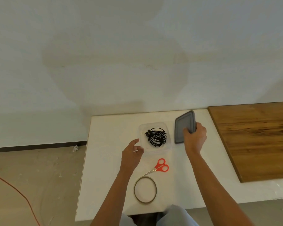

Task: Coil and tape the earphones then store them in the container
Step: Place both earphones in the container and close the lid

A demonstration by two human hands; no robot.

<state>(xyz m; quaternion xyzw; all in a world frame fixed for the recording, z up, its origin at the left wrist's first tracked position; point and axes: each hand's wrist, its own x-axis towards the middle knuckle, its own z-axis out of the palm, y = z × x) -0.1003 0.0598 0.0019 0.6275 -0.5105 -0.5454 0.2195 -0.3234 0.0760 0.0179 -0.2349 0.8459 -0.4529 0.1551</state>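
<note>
One coiled earphones (156, 137) in container (167, 148)

At right edge, wooden board (255, 141) cut off; at lower left, orange cable (16, 190) leaves frame. Near corner of lid (184, 126) hidden under right hand (195, 138). White sliver (135, 151) at left hand (131, 154): too small to identify.

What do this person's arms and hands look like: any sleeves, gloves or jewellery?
The left hand and right hand are ungloved, with no watch, ring or bracelet visible. No sleeves show: both forearms are bare to the frame's edge. Light blue-grey trousers show at the bottom.
</note>
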